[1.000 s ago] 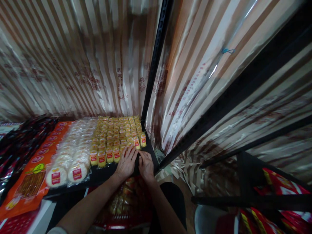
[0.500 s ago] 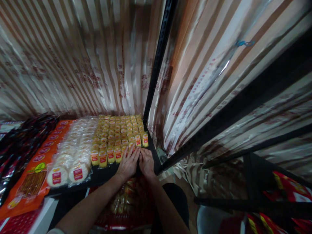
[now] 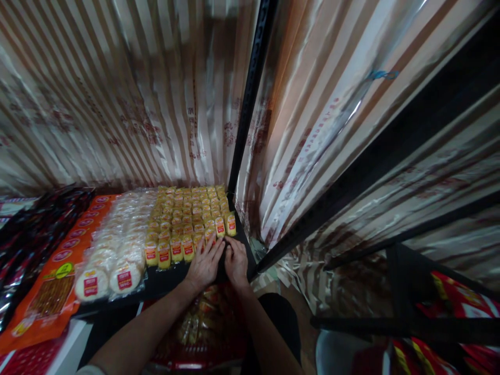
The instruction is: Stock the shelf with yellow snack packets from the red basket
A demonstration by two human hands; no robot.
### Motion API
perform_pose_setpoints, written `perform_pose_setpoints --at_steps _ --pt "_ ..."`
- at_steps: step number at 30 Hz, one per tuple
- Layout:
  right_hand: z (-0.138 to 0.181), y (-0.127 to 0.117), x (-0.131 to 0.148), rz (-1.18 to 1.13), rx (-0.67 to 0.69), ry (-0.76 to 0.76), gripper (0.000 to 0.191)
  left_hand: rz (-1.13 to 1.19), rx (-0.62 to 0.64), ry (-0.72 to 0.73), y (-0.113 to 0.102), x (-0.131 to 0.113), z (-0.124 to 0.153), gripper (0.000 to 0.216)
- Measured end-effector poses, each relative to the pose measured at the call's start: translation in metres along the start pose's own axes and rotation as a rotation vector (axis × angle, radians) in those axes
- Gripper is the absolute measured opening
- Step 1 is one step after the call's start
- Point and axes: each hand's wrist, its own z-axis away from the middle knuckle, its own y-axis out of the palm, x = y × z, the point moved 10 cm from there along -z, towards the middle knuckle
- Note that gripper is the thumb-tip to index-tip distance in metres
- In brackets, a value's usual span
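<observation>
Rows of small yellow wrapped snack cakes (image 3: 176,249) with red-and-white labels stand on a black shelf (image 3: 172,281). My left hand (image 3: 203,264) lies with fingers stretched forward against the front cakes near the right end, covering some of them. Just to its right is my right hand (image 3: 236,262), fingers loosely bent, its fingertips close below the last packs in the front row. I see nothing held in either hand; whether the right fingertips touch a pack I cannot tell.
Left of the cakes are clear-wrapped round white crackers (image 3: 124,278), an orange snack bag (image 3: 52,291) and dark shiny packs (image 3: 35,234). A red bag (image 3: 203,328) of wrapped food is below my arms. Black posts (image 3: 250,94) and striped sheeting (image 3: 164,104) enclose the corner.
My right hand has shifted slightly right, opening a small gap between the hands. The left hand stays almost in place, and the view has moved a little.
</observation>
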Motion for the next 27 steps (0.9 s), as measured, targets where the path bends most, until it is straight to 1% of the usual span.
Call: perform_pose_setpoints --at_steps 3,6,8,11,15,19,24,27 --pt "-0.001 -0.008 -0.010 -0.031 -0.079 0.042 0.037 0.007 0.031 0.002 0.001 0.000 -0.002 0.043" --pt "-0.003 -0.007 -0.017 0.020 -0.097 0.063 0.041 0.009 0.036 -0.007 0.001 0.001 -0.003 0.040" --pt "-0.007 -0.002 -0.020 0.058 -0.076 0.062 0.045 0.009 0.036 -0.012 0.002 0.001 -0.004 0.039" --pt "-0.011 0.009 -0.017 0.079 -0.007 0.032 0.051 0.008 0.018 -0.016 0.002 0.002 -0.003 0.039" --pt "-0.012 0.017 -0.010 0.119 0.068 0.002 0.051 0.010 0.001 -0.018 0.002 0.002 -0.004 0.037" --pt "-0.011 0.017 -0.006 0.132 0.083 0.005 0.050 0.020 -0.007 -0.024 0.000 0.002 -0.005 0.037" --pt "-0.011 0.015 -0.008 0.096 0.063 -0.002 0.052 0.026 -0.009 -0.018 0.000 0.001 -0.005 0.039" --pt "-0.010 0.018 -0.013 0.087 0.076 0.035 0.055 0.023 -0.017 -0.009 0.001 0.001 -0.004 0.039"
